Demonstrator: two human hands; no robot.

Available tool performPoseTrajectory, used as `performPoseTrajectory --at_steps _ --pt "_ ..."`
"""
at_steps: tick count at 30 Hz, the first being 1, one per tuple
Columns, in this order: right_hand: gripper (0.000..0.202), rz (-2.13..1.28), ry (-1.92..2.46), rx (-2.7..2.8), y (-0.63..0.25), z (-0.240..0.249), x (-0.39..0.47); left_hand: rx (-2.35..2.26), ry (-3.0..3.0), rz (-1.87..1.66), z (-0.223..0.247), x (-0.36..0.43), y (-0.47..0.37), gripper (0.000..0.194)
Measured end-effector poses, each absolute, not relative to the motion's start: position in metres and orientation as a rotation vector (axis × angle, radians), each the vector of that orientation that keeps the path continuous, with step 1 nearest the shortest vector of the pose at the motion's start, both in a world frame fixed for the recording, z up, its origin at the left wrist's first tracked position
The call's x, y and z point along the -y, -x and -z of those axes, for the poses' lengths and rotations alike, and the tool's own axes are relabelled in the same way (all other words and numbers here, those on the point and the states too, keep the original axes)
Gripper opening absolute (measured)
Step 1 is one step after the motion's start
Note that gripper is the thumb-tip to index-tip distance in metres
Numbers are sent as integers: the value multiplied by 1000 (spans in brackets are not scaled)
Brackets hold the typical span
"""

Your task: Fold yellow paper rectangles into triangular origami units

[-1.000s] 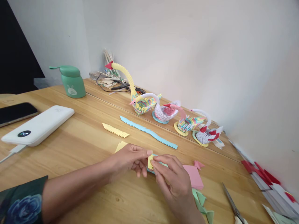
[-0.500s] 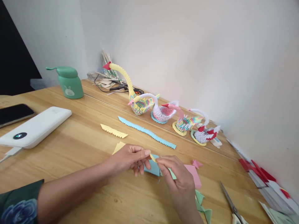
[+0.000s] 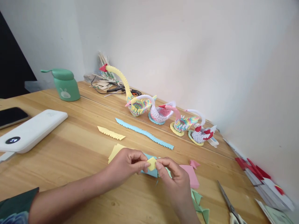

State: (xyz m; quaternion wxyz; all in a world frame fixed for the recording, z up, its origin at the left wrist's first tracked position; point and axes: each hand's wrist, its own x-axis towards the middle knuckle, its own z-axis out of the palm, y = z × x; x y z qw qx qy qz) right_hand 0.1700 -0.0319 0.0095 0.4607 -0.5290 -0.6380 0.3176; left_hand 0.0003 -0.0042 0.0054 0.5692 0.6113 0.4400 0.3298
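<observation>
A small folded piece of yellow paper [image 3: 152, 163] is pinched between my two hands above the table. My left hand [image 3: 130, 163] grips its left edge with thumb and forefinger. On the other side, my right hand [image 3: 174, 174] pinches the right corner. Below them lie blue paper sheets [image 3: 149, 173], partly hidden by the fingers, with yellow sheets [image 3: 115, 151] behind my left hand. Pink sheets [image 3: 190, 175] and folded green paper pieces [image 3: 198, 202] are beside my right hand. A yellow pleated strip [image 3: 111, 133] and a longer blue one [image 3: 144, 133] lie farther back.
Several folded-paper swans [image 3: 140, 105] stand along the wall. Scissors [image 3: 230, 202] and red and white papers [image 3: 266, 183] lie at right. A white power bank [image 3: 35, 129], a dark phone [image 3: 12, 116] and a green flask [image 3: 66, 85] are at left.
The yellow paper has turned from edge-on to showing its flat face. Both hands have come slightly lower, still pinching it. The whole view has shifted a little.
</observation>
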Motion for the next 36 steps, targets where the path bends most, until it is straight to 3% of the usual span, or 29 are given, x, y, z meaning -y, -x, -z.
performPoseTrajectory --at_steps 7,14,36 --pt "12 -773 1238 1600 -170 -11 31 -1044 -1623 -792 -3 8 0 23" --pt "12 -671 1254 1624 -174 -11 32 -812 -1309 -761 -2 3 0 26" --pt "14 -614 1223 1679 -174 -11 32 -837 -1292 -789 -2 4 -3 21"
